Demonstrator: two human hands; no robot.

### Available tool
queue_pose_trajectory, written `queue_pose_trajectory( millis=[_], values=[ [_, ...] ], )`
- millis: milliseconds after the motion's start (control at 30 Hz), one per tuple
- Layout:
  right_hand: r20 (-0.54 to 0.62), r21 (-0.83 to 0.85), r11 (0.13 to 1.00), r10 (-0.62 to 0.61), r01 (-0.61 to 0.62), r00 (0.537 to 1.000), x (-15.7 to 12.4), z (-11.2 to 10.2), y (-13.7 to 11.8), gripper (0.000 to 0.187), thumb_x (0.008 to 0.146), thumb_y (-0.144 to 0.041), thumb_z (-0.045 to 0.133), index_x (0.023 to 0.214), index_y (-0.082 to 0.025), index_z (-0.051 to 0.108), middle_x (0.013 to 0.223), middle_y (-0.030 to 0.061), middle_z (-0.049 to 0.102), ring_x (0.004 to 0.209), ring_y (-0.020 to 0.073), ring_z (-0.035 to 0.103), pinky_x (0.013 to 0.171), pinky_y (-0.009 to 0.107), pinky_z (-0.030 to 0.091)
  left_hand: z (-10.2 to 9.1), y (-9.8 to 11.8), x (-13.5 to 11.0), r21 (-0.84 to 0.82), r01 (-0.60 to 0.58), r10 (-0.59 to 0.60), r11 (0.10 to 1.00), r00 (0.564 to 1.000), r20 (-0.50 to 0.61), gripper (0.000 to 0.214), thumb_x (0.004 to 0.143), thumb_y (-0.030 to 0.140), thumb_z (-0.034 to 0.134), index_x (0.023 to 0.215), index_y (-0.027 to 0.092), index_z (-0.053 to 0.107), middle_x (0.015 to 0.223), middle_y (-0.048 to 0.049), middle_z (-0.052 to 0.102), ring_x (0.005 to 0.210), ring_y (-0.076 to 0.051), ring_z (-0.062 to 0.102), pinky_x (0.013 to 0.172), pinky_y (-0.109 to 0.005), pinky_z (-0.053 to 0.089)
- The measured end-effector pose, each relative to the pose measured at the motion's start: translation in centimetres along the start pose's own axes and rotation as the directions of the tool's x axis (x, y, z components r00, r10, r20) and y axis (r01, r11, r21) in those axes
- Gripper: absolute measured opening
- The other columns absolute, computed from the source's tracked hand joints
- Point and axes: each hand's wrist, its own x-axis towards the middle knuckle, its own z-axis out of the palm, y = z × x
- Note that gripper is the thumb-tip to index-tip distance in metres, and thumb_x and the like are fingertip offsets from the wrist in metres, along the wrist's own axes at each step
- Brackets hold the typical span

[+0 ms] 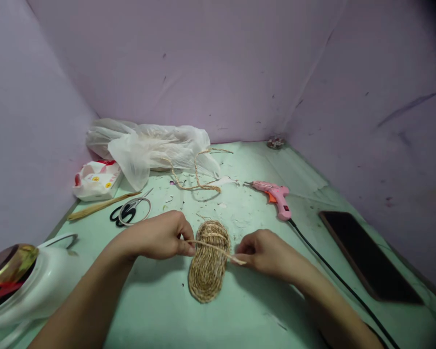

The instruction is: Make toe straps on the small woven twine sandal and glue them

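Note:
A woven straw sole [208,274], shaped like a small slipper, lies on the table between my hands. Across its upper half runs a thin straw cord [218,248], stretched from hand to hand. My left hand [169,236] pinches one end of the cord at the sole's left edge. On the other side my right hand [265,254] grips the cord near its right end, between thumb and fingers. Another strip crosses the sole a little higher up. Whether the cord touches the sole's surface, I cannot tell.
A pink glue gun [272,191] with a black cable lies right, beside a dark phone [366,257]. Scissors [129,211] and a straw bundle [101,206] lie left. Behind are a braided cord [196,186], plastic bag [160,145] and tissue pack [98,180]. A white object [54,276] stands front left.

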Motion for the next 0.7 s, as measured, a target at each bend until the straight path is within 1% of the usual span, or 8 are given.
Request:
queue_pose_trajectory(
  millis=[33,100,167,200,267,367,533,700],
  values=[
    [-0.033,0.018,1.000,0.017,-0.016,0.999,0.2,0.8,-0.3,0.027,0.066,-0.044,0.062,0.062,-0.018,0.069,0.055,0.0032,0.063,0.050,0.0146,0.049,0.045,0.025,0.029,0.2,-0.3,0.4,0.020,0.010,-0.010,1.000,1.000,-0.008,0.017,0.068,0.027,0.055,0.056,0.016,0.055,0.051,0.0050,0.040,0.049,-0.009,0.033,0.047,-0.021,0.026],
    [-0.160,0.074,0.996,0.066,-0.055,0.985,0.8,2.2,-0.6,0.024,0.058,-0.042,0.069,0.061,-0.018,0.067,0.056,0.0033,0.062,0.052,0.0146,0.048,0.046,0.025,0.028,0.5,-0.9,1.2,0.030,0.037,-0.037,0.999,0.999,-0.008,0.019,0.067,0.028,0.056,0.053,0.016,0.052,0.049,0.0053,0.038,0.048,-0.009,0.032,0.046,-0.021,0.026],
    [-0.236,0.293,0.954,0.128,-0.055,0.963,1.6,3.3,-0.5,0.018,0.055,-0.033,0.071,0.061,-0.018,0.063,0.055,0.0016,0.060,0.051,0.0135,0.048,0.046,0.024,0.030,0.7,-1.2,1.8,0.021,0.065,-0.065,0.998,0.998,-0.003,0.021,0.065,0.029,0.056,0.050,0.017,0.049,0.047,0.0056,0.035,0.046,-0.008,0.031,0.045,-0.021,0.026],
    [-0.227,0.425,0.904,0.154,-0.045,0.962,1.9,3.7,-0.4,0.018,0.054,-0.029,0.071,0.062,-0.018,0.060,0.054,0.0006,0.059,0.050,0.0130,0.049,0.047,0.024,0.032,0.8,-1.2,2.0,0.016,0.078,-0.078,0.997,0.997,0.000,0.021,0.065,0.029,0.056,0.050,0.017,0.048,0.046,0.0056,0.035,0.045,-0.008,0.032,0.044,-0.021,0.026],
    [-0.192,0.581,0.814,0.164,-0.023,0.968,2.6,3.9,-0.2,0.019,0.055,-0.025,0.070,0.066,-0.018,0.056,0.055,-0.0010,0.058,0.051,0.0125,0.052,0.049,0.023,0.038,0.8,-1.3,2.0,0.008,0.111,-0.111,0.994,0.994,0.006,0.022,0.066,0.031,0.055,0.050,0.018,0.047,0.043,0.0054,0.037,0.041,-0.009,0.035,0.041,-0.021,0.026],
    [-0.122,0.701,0.713,0.147,-0.019,0.982,3.0,3.7,-0.1,0.021,0.059,-0.024,0.066,0.070,-0.017,0.050,0.057,-0.0021,0.058,0.053,0.0120,0.056,0.054,0.025,0.045,0.7,-1.4,1.5,-0.004,0.158,-0.157,0.987,0.987,0.033,0.025,0.068,0.037,0.053,0.052,0.018,0.047,0.040,0.0040,0.043,0.037,-0.010,0.038,0.038,-0.021,0.028],
    [-0.046,0.815,0.579,0.096,-0.019,0.994,2.7,3.2,-0.4,0.033,0.056,-0.020,0.068,0.084,-0.016,0.052,0.055,-0.0053,0.056,0.050,0.0107,0.055,0.054,0.026,0.047,0.9,-1.8,0.9,-0.022,0.177,-0.177,0.984,0.984,0.024,0.035,0.073,0.044,0.048,0.048,0.019,0.046,0.039,0.0016,0.049,0.035,-0.011,0.039,0.040,-0.022,0.031],
    [0.011,0.842,0.537,0.084,-0.055,0.996,2.3,2.4,-0.4,0.035,0.056,-0.021,0.072,0.087,-0.013,0.058,0.058,-0.0027,0.059,0.054,0.0115,0.057,0.054,0.026,0.047,1.1,-1.4,0.9,-0.022,0.222,-0.222,0.975,0.975,0.003,0.036,0.071,0.045,0.049,0.045,0.020,0.044,0.035,0.0031,0.043,0.034,-0.010,0.035,0.039,-0.022,0.027]
  ],
)
